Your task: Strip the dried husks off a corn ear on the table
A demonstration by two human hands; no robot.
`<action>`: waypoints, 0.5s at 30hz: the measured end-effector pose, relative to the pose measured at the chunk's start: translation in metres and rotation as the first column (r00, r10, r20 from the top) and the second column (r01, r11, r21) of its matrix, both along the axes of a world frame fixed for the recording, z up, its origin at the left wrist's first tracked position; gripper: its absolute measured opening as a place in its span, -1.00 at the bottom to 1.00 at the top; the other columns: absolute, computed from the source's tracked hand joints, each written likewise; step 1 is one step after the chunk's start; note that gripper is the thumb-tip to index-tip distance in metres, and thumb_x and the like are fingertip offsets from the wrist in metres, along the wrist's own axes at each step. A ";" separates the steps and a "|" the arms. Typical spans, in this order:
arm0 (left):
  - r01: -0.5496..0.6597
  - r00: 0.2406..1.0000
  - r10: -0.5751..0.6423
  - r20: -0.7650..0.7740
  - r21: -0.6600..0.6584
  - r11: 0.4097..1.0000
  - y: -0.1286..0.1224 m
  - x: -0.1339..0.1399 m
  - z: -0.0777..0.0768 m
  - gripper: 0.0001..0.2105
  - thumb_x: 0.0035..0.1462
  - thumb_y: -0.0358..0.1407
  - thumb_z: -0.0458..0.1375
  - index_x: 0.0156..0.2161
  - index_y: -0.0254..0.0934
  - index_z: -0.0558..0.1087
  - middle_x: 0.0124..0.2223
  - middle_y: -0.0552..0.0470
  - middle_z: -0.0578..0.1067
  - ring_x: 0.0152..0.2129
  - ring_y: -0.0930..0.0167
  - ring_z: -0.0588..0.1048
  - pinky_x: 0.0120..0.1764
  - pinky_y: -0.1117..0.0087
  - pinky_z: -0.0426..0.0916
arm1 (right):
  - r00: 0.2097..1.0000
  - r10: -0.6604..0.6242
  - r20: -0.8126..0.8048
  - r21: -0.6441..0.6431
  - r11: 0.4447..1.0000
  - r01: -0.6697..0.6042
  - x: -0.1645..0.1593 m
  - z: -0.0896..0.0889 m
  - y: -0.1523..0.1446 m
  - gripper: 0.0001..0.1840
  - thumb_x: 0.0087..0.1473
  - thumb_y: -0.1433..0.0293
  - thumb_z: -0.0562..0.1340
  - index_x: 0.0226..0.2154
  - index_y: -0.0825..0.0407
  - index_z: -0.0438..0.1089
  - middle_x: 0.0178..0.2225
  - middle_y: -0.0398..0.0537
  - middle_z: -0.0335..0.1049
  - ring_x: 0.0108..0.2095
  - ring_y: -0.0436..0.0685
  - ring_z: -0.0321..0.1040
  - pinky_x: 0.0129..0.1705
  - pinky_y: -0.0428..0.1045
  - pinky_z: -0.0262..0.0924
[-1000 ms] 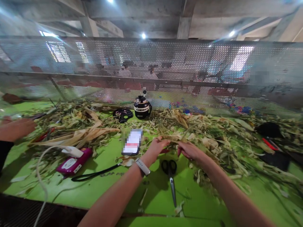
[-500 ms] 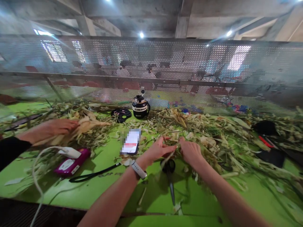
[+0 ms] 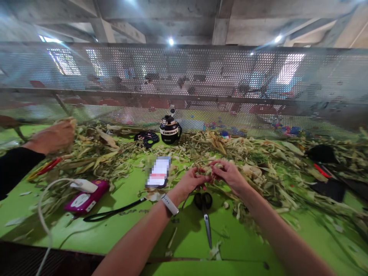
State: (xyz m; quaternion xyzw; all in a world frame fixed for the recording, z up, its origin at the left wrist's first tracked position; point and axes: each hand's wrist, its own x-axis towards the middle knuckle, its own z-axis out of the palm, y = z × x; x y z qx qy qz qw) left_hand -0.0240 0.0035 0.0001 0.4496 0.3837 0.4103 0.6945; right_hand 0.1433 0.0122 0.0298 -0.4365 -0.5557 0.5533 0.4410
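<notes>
My left hand (image 3: 193, 180), with a pale watch on its wrist, is closed in a pinch over the middle of the table. Close beside it, my right hand (image 3: 228, 174) has its thumb and fingers pinched together. Both grip a small bunch of pale corn husk strips (image 3: 212, 168) between them; the fingers partly cover it. Black-handled scissors (image 3: 206, 217) lie on the green table just below my hands, points toward me. Loose corn husks (image 3: 255, 172) are heaped beyond and to the right.
A phone (image 3: 158, 172), a purple power bank (image 3: 87, 197) with a white cable and a black strap (image 3: 115, 210) lie on the left. A black jug (image 3: 169, 129) stands by the perforated screen (image 3: 201, 92). At far left is a co-worker's hand (image 3: 54, 136). Red-handled scissors (image 3: 53, 164) lie below it.
My hands have come closer together around the husk strips, uncovering the scissor handles. The co-worker's hand has risen leftward off the husks, and red-handled scissors now show below it.
</notes>
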 end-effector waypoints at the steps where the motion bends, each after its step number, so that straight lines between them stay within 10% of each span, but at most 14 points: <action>1: -0.002 1.000 0.002 -0.003 0.007 1.000 0.000 0.000 0.001 -0.51 -0.31 -0.19 0.38 -0.28 -0.31 0.27 -0.47 0.06 0.52 -0.70 0.58 0.39 -0.64 0.58 0.11 | 0.999 -0.043 -0.007 0.018 0.999 0.043 -0.002 -0.001 0.000 -0.58 -0.28 0.11 0.36 -0.42 0.08 0.37 -0.65 -0.23 0.34 -0.65 -0.07 0.21 -0.59 -0.15 0.05; 15: -0.119 0.980 0.157 -0.120 0.277 0.953 -0.009 0.006 0.016 -0.57 -0.06 -0.13 0.22 -0.14 -0.29 0.21 -0.59 0.19 0.42 -0.72 0.57 0.31 -0.62 0.57 0.16 | 0.904 -0.427 0.018 0.216 0.885 0.414 -0.003 -0.008 0.000 -0.50 -0.16 0.02 0.28 -0.69 0.03 0.11 -0.81 -0.34 0.03 -0.76 -0.14 -0.09 -0.71 -0.15 -0.20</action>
